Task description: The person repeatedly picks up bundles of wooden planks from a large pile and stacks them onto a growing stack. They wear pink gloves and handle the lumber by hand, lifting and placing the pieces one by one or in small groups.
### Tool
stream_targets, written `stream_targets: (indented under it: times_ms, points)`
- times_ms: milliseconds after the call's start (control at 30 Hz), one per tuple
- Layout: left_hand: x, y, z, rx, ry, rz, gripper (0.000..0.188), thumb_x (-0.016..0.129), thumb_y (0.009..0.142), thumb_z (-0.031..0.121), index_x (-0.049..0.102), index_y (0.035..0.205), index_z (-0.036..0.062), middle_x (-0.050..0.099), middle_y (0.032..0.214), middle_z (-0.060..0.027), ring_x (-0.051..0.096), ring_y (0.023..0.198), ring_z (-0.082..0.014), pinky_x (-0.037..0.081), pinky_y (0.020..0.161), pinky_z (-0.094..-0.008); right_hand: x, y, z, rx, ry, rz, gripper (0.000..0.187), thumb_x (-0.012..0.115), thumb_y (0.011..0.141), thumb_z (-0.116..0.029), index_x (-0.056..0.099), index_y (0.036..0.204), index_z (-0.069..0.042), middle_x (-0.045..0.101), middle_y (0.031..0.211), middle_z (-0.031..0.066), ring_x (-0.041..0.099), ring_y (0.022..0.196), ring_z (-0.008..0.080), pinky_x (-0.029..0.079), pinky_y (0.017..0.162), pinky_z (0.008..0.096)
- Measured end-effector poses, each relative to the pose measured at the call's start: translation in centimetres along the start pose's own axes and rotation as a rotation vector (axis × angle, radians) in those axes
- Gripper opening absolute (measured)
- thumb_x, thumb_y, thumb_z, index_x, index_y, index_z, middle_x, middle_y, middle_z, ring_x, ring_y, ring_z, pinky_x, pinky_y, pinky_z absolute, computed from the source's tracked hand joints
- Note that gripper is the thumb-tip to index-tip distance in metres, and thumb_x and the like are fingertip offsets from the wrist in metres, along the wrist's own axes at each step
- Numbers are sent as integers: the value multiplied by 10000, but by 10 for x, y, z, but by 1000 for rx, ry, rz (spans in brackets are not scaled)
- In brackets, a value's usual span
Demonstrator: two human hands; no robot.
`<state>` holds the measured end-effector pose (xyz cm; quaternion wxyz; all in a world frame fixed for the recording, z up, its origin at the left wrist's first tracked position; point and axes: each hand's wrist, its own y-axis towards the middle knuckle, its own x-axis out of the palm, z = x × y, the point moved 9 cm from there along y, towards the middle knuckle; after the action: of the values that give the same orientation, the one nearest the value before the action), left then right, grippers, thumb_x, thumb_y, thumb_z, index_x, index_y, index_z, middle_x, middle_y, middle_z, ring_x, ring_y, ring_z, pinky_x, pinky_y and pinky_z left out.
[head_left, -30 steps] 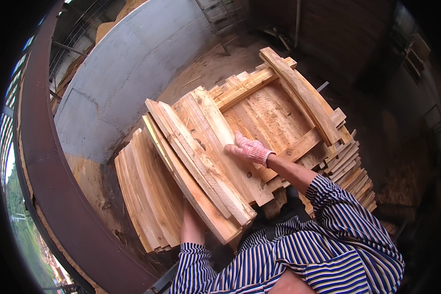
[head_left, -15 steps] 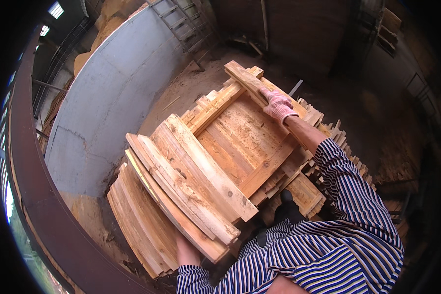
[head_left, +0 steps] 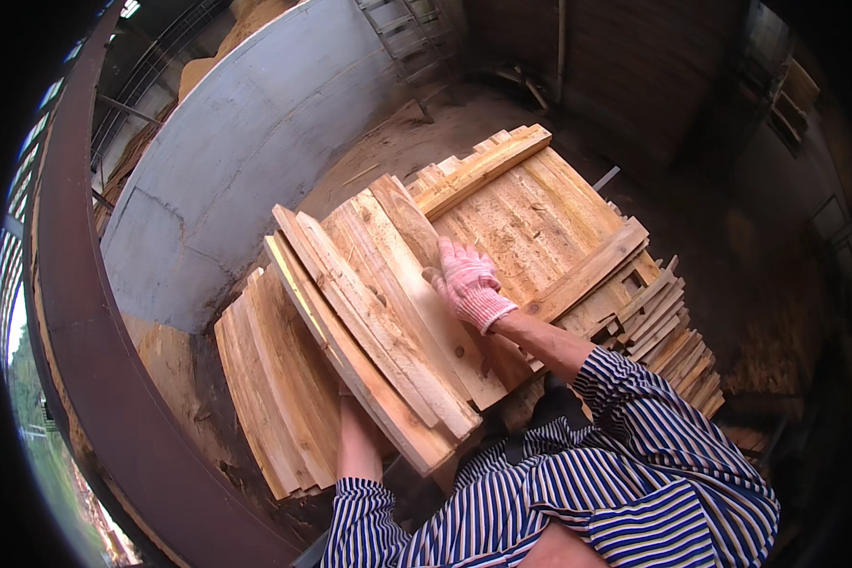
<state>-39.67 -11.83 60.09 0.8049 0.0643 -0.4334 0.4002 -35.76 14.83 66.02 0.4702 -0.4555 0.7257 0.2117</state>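
Observation:
My right hand [head_left: 469, 279], in a pink and white knit glove, is closed over a wooden board [head_left: 409, 222] at the right edge of a row of boards. Beside it lie several pale boards [head_left: 364, 275], side by side and slanting from far left to near right. My left forearm [head_left: 358, 440] reaches under the leftmost board [head_left: 360, 360] of that row; the hand itself is hidden beneath the wood. To the right, a layer of boards [head_left: 530, 222] lies on the stack, with a crosspiece [head_left: 488, 170] along its far side and another [head_left: 592, 270] along its near right side.
A lower pile of boards [head_left: 279, 379] stands at the left. Stacked board ends [head_left: 682, 341] show at the right. Behind rises a curved grey wall [head_left: 227, 151] with a ladder [head_left: 402, 38] past its end. A brown steel beam [head_left: 76, 303] curves along the left.
My right hand has brought a board leftward from the far right side of the stack to the row of boards. My left hand stays under the row. The view has shifted slightly.

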Motion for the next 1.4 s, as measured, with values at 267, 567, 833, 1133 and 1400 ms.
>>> stream_targets:
  times_ms: [267,567,833,1133,1400]
  points:
    - [-18,70,-19,-24,-51,-108,771,431,953,648,419,1486,91,530,1435,-120,533,1279,-295,430,1110,-431,-16,-53,-66,-159,735,-331,992,630,870,-631,270,1568,-25,455,1496,266,437,1407,349,342,1155,363]
    - [28,61,-8,57,88,-175,782,432,950,653,417,1490,87,546,1422,-124,535,1285,-298,430,1113,-438,-18,-57,-21,-148,990,-351,957,810,790,-453,354,1556,-106,461,1507,232,471,1377,315,368,1143,377]
    - [50,42,-16,-1,-19,-214,780,532,938,592,401,1487,54,551,1415,-124,539,1279,-307,453,1093,-447,-104,-28,75,111,116,123,742,763,810,-351,457,1484,-301,596,1167,183,604,1108,371,493,936,464]
    - [64,43,-22,-45,-30,-244,783,569,930,568,397,1486,44,548,1418,-130,537,1283,-309,462,1084,-447,-55,8,99,-58,16,164,609,693,888,-358,500,1450,-224,562,1203,252,615,1049,397,500,840,476]
    - [119,61,-28,-107,-151,-502,789,602,922,547,393,1484,34,546,1420,-136,536,1285,-310,470,1077,-446,-15,13,76,-89,163,106,411,541,995,-416,573,1290,-131,646,1085,213,647,962,376,535,766,485]
